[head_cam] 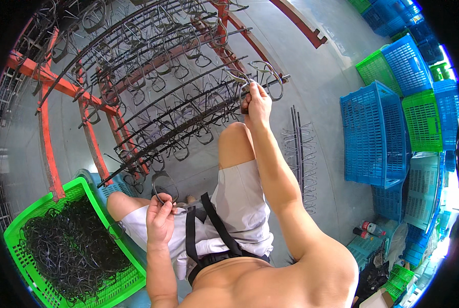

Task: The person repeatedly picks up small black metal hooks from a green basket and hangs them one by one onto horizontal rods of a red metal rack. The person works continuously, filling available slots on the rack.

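My left hand [161, 219] pinches a dark eyeglass frame [162, 187] between thumb and fingers, above my thigh. My right hand [258, 102] is raised at the near end of a metal hanging rod [191, 129], its fingers closed on another eyeglass frame [240, 90]. A further frame [275, 82] hangs beside it at the rod's end. Rods with wire hooks, many bearing frames, lie across the red metal rack [117, 81] before me. A green plastic basket [135, 287] at my left holds a tangled heap of dark frames [67, 246].
Bare hooked rods [299, 154] lie on the grey floor at the right. Beyond them stand blue crates [362, 134] and green crates [422, 121]. Red rack legs [50, 142] rise at the left, close to the basket. Plastic bottles [372, 228] sit at the lower right.
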The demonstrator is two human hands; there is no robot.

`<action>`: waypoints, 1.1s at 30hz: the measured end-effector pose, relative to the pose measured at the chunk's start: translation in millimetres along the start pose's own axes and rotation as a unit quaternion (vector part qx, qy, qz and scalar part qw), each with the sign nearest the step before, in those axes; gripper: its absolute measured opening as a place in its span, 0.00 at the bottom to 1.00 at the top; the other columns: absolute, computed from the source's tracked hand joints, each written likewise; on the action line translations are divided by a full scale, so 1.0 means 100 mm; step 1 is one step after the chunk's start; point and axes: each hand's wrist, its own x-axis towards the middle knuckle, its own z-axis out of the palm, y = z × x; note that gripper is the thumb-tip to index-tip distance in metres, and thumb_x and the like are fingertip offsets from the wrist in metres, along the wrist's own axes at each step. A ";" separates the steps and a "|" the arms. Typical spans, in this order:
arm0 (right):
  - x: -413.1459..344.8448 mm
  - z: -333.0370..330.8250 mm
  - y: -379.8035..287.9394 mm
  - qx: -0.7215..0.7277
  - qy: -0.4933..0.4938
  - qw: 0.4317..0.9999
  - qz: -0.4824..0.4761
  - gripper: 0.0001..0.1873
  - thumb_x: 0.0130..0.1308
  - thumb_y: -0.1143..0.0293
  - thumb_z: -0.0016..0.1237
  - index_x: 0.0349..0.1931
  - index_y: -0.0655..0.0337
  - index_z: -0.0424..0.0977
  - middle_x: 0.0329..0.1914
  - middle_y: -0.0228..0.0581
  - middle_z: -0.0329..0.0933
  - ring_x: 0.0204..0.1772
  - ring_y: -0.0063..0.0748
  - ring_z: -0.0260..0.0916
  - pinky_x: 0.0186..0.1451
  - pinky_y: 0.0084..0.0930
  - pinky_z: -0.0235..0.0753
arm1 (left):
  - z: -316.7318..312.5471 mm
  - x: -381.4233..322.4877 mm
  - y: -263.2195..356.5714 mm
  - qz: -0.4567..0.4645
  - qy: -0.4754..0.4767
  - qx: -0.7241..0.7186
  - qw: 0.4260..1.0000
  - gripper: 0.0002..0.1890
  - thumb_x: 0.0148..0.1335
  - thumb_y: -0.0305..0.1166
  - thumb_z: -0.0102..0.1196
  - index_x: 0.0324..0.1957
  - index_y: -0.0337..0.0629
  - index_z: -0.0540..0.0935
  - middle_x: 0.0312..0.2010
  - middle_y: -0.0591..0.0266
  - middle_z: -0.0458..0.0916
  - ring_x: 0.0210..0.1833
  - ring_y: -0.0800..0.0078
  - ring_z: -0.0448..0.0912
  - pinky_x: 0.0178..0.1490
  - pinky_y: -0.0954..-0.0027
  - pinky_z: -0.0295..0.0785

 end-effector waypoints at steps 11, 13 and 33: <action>0.03 -0.02 0.01 -0.021 -0.021 0.999 0.022 0.10 0.68 0.67 0.42 0.40 0.63 0.72 0.14 0.24 0.58 0.15 0.16 0.54 0.18 0.17 0.59 | 0.04 0.04 0.00 0.010 0.037 -0.002 0.999 0.15 0.62 0.27 0.51 0.51 0.39 0.72 0.37 0.66 0.77 0.34 0.80 0.73 0.35 0.78 0.70; 0.02 -0.03 0.05 -0.050 -0.044 0.998 -0.012 0.08 0.68 0.66 0.41 0.33 0.59 0.70 0.15 0.24 0.56 0.18 0.18 0.55 0.20 0.16 0.57 | 0.05 0.04 -0.01 0.003 0.038 0.002 0.999 0.15 0.62 0.28 0.51 0.51 0.39 0.72 0.36 0.66 0.77 0.34 0.80 0.73 0.34 0.79 0.69; -0.10 0.08 0.16 -0.258 -0.030 0.960 -0.101 0.13 0.69 0.64 0.39 0.47 0.61 0.72 0.17 0.21 0.60 0.17 0.12 0.57 0.19 0.13 0.59 | 0.03 0.01 -0.01 0.024 0.033 -0.026 0.999 0.13 0.57 0.22 0.53 0.45 0.40 0.72 0.39 0.64 0.75 0.40 0.76 0.74 0.40 0.76 0.71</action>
